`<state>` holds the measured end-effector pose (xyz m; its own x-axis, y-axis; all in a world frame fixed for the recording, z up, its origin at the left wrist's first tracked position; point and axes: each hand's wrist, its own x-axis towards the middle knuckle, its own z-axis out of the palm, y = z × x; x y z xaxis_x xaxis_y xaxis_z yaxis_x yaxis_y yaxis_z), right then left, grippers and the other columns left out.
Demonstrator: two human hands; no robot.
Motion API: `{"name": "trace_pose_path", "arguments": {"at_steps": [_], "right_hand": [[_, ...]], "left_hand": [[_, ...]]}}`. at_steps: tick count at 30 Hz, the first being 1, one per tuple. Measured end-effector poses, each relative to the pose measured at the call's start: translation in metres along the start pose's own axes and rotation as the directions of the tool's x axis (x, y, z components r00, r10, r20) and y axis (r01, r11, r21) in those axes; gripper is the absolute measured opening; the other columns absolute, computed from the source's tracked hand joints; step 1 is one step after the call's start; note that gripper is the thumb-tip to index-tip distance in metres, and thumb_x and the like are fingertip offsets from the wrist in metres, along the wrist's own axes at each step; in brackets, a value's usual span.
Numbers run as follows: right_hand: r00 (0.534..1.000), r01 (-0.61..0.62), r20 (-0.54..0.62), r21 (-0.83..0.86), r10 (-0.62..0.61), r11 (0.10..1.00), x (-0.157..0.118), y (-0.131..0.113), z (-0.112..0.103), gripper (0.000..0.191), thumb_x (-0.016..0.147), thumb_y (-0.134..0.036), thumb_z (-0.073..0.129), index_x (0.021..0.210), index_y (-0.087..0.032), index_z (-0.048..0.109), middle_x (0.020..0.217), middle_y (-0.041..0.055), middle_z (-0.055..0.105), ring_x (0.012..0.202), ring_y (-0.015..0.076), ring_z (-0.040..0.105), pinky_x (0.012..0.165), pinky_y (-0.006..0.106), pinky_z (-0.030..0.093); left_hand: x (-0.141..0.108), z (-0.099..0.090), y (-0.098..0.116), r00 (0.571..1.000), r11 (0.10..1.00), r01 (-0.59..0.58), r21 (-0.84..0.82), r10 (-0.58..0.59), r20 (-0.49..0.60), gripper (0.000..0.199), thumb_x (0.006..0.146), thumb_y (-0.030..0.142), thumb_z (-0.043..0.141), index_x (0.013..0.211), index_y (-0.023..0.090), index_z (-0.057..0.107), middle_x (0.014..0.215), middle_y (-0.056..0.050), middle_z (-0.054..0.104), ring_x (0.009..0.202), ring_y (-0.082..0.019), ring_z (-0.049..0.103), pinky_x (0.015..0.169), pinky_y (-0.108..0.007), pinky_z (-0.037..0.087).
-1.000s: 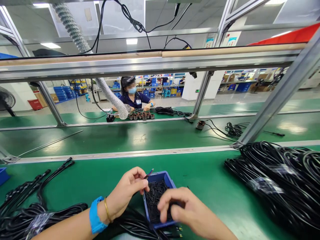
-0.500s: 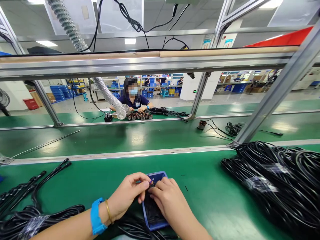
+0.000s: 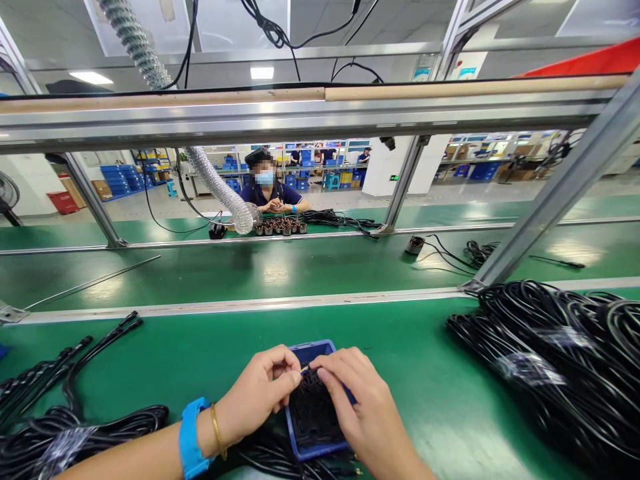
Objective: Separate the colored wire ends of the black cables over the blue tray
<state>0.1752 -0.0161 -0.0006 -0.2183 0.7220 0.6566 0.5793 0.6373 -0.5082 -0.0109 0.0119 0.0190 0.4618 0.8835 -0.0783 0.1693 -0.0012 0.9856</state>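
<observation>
My left hand [image 3: 270, 387] is closed in a pinch on a thin wire [image 3: 305, 369] with a pale, bluish tip. My right hand [image 3: 363, 397] meets it from the other side, thumb and forefinger pinched close to the wire's tip; what they hold is too small to make out. Both hands are over a blue bin [image 3: 295, 440] filled with small black pieces [image 3: 317, 410], which look like short bits of tubing. Black cables [image 3: 273, 457] lie beside and under the bin's near end, partly hidden by my left forearm.
A big coil of black cables [image 3: 555, 360] lies at right, and more cables [image 3: 90, 433] at left. A metal frame post [image 3: 550, 180] rises at right. Across the bench a person [image 3: 273, 190] sits behind copper-wound motor parts [image 3: 283, 228] and a flexible duct [image 3: 220, 187].
My right hand has come up out of the bin and shifted right, its fingertips now at the wire's tip. My left hand has barely moved. The view has shifted slightly.
</observation>
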Motion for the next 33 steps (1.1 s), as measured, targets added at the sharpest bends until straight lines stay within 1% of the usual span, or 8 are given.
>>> {"name": "trace_pose_path", "arguments": {"at_steps": [3,5,11,16,22,26,33], "right_hand": [[0.999,0.002,-0.049,0.008,-0.001,1.0,0.001,0.0,-0.003,0.016,0.098,-0.012,0.048,0.102,-0.023,0.059,0.091,0.0023,0.066,0.084,0.0196,0.054,0.076,0.034,0.041],[0.998,0.006,-0.055,0.007,-0.006,1.0,0.001,0.0,-0.003,0.015,0.098,-0.012,0.049,0.101,-0.023,0.059,0.091,0.0022,0.066,0.084,0.0197,0.055,0.076,0.035,0.042],[1.0,-0.015,-0.022,0.043,0.016,0.999,0.001,-0.003,0.001,0.015,0.098,-0.013,0.05,0.099,-0.023,0.061,0.089,0.0023,0.066,0.082,0.0194,0.056,0.074,0.034,0.044],[0.999,-0.026,-0.034,0.064,0.028,0.998,0.001,-0.005,-0.001,0.014,0.098,-0.014,0.05,0.097,-0.023,0.062,0.088,0.0022,0.067,0.081,0.0191,0.057,0.073,0.033,0.045],[0.998,-0.045,-0.035,0.051,0.047,0.998,0.004,-0.008,-0.002,0.017,0.098,-0.016,0.048,0.094,-0.022,0.063,0.085,0.004,0.068,0.078,0.0199,0.059,0.07,0.033,0.048],[0.998,-0.042,-0.041,0.043,0.044,0.998,0.005,-0.009,-0.003,0.017,0.098,-0.016,0.049,0.093,-0.022,0.064,0.084,0.0035,0.068,0.078,0.0197,0.06,0.07,0.033,0.048],[0.999,-0.053,0.013,0.037,0.053,0.998,0.003,-0.007,-0.004,0.018,0.098,-0.016,0.048,0.092,-0.023,0.063,0.083,0.0025,0.068,0.077,0.0202,0.059,0.07,0.033,0.047]], "left_hand": [[0.0,0.001,0.0,1.0,1.0,0.003,-0.002,-0.003,0.002,0.021,0.082,0.038,0.057,0.079,0.018,0.052,0.059,0.007,0.044,0.05,-0.008,0.042,0.045,-0.019,0.033],[0.0,0.001,-0.001,1.0,1.0,-0.009,-0.007,0.009,0.008,0.021,0.081,0.038,0.058,0.078,0.018,0.053,0.062,0.006,0.044,0.051,-0.008,0.043,0.046,-0.02,0.034],[-0.002,0.0,0.0,1.0,1.0,-0.025,-0.011,0.025,0.01,0.023,0.082,0.039,0.06,0.078,0.017,0.055,0.065,0.005,0.046,0.053,-0.009,0.044,0.048,-0.021,0.036],[-0.003,0.001,0.003,0.999,0.999,-0.034,-0.013,0.034,0.001,0.027,0.081,0.042,0.063,0.077,0.017,0.055,0.065,0.005,0.047,0.054,-0.009,0.044,0.05,-0.022,0.038],[-0.003,0.001,0.003,1.0,0.999,-0.024,-0.037,0.025,0.007,0.03,0.081,0.045,0.066,0.078,0.016,0.057,0.066,0.004,0.048,0.056,-0.01,0.045,0.053,-0.023,0.041],[-0.004,0.0,0.003,1.0,0.999,-0.022,-0.046,0.023,0.018,0.032,0.08,0.046,0.066,0.078,0.016,0.057,0.068,0.004,0.049,0.057,-0.01,0.045,0.054,-0.023,0.043],[-0.004,0.0,0.002,1.0,0.997,0.001,-0.081,-0.001,-0.007,0.034,0.08,0.047,0.068,0.08,0.016,0.056,0.065,0.004,0.048,0.058,-0.011,0.045,0.055,-0.024,0.041]]}}
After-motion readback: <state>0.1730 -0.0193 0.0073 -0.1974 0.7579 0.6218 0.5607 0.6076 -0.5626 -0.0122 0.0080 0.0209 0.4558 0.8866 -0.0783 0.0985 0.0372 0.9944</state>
